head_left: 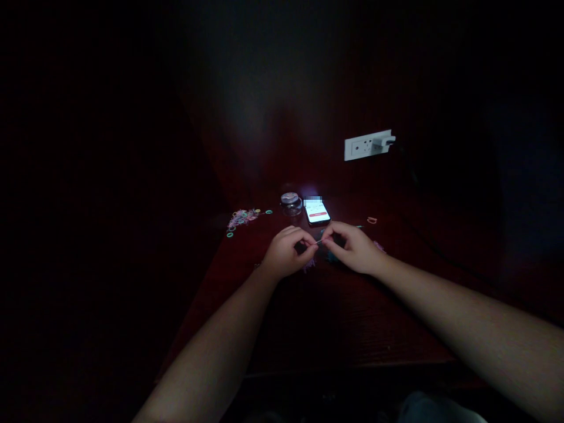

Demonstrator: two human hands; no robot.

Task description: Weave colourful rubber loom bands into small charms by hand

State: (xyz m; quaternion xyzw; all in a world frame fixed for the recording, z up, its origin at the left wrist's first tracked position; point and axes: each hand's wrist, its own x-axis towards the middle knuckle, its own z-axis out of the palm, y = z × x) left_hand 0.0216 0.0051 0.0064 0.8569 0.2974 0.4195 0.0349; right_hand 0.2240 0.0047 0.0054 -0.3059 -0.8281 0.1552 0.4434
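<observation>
My left hand (pixel 291 251) and my right hand (pixel 352 247) meet above a dark red table, each pinching with thumb and forefinger. Between the fingertips stretches a thin pale elastic band (pixel 319 241), its ends hidden in the fingers. Purple bands (pixel 309 265) lie below my left fingertips. Teal bands (pixel 332 257) show beneath my right hand, partly covered by it. Some pink bands (pixel 379 246) peek out beyond my right wrist. To the left is a loose heap of mixed coloured bands (pixel 242 218).
Behind the hands stand a small clear jar (pixel 291 204) with a lid and a lit phone (pixel 317 211). A peach-coloured band (pixel 372 220) lies to the right. On the wall, a white socket (pixel 368 145) holds a plugged-in charger. The surroundings are very dark.
</observation>
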